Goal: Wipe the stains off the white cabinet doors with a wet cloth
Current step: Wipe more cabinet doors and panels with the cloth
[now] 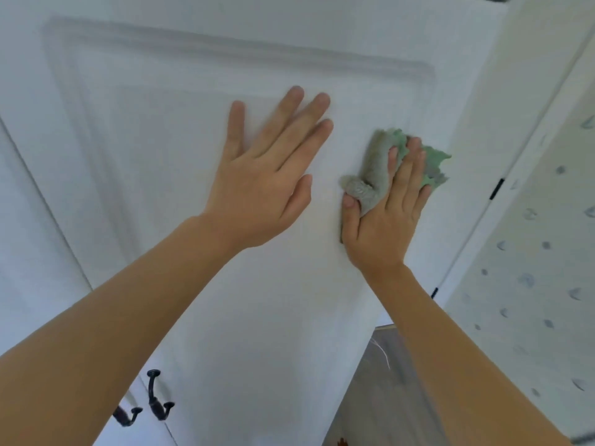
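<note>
Left hand [257, 185] laid flat on the white cabinet door [167, 149], fingers straight and spread, holding nothing. Right hand [386, 217] just beside it, pressing a crumpled grey and green cloth [375, 175] against the same raised panel of the door, with fingers nearly straight over the cloth and the thumb tucked at its lower edge; cloth bunched and sticking out above and to the right of the fingers. Two dark handles [157, 397] low at the left, where this door meets the next one, and a white wall with grey marks [531, 268] at the right.
</note>
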`<state>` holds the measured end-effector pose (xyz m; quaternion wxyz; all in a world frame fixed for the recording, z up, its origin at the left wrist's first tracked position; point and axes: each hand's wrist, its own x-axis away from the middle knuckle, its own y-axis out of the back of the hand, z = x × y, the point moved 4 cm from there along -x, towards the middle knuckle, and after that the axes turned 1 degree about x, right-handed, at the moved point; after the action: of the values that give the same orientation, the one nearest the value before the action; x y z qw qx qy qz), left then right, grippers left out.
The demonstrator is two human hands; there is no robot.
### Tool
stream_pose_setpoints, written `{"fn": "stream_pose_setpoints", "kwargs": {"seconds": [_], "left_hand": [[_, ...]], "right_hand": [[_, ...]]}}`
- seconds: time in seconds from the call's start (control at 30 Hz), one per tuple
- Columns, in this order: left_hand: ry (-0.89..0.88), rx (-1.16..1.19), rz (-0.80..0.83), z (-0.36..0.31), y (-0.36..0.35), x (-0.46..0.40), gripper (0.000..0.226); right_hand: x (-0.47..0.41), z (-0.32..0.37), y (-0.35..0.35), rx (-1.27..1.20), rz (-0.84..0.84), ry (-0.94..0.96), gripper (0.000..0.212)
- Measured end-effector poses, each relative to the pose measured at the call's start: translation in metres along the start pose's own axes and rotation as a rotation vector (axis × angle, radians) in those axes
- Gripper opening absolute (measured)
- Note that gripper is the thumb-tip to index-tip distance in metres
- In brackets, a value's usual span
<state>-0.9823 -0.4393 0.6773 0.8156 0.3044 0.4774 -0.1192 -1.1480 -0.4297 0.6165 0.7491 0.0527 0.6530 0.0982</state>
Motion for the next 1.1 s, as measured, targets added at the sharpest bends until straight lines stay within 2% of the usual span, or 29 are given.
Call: {"fn": "stream_pose_setpoints", "kwargs": {"seconds": [0.07, 0.2, 0.33, 0.4, 0.53, 0.63, 0.7, 0.8, 0.93, 1.03, 1.1], "left_hand": [[-0.003, -0.03, -0.023, -0.002, -0.004, 0.0, 0.047], [0.003, -0.076, -0.046, -0.001, -0.005, 0.002, 0.049], [0.006, -0.091, 0.01, -0.003, -0.003, 0.008, 0.052], [-0.009, -0.096, 0.057, -0.004, -0.002, 0.017, 0.054], [-0.014, -0.099, 0.133, -0.006, -0.003, 0.043, 0.057], [-0.005, -0.086, 0.144, -0.008, -0.01, 0.065, 0.057], [0.0, -0.075, 0.138, -0.01, -0.017, 0.079, 0.057], [-0.004, -0.081, 0.107, -0.016, -0.03, 0.097, 0.056], [0.005, -0.158, 0.026, -0.022, -0.046, 0.113, 0.057], [0.036, -0.14, -0.006, -0.024, -0.047, 0.115, 0.057], [0.062, -0.065, 0.041, -0.028, -0.042, 0.124, 0.058]], "right_hand": [[0.031, -0.008, -0.005, -0.002, 0.073, 0.021, 0.065], [0.089, -0.018, -0.015, 0.079, 0.178, 0.185, 0.067], [0.089, -0.017, -0.013, 0.087, 0.215, 0.242, 0.069], [0.049, -0.004, -0.005, 0.052, 0.148, 0.182, 0.07], [-0.051, 0.026, 0.013, -0.02, -0.09, 0.016, 0.063], [-0.053, 0.033, 0.009, -0.017, -0.173, -0.054, 0.06], [-0.024, 0.03, 0.0, -0.011, -0.162, -0.042, 0.061], [0.041, 0.016, -0.015, -0.021, -0.06, 0.014, 0.062], [0.165, -0.006, -0.037, -0.022, 0.207, 0.1, 0.071], [0.251, -0.019, -0.04, 0.047, 0.409, 0.178, 0.063], [0.276, -0.022, -0.037, 0.081, 0.518, 0.168, 0.061]]}}
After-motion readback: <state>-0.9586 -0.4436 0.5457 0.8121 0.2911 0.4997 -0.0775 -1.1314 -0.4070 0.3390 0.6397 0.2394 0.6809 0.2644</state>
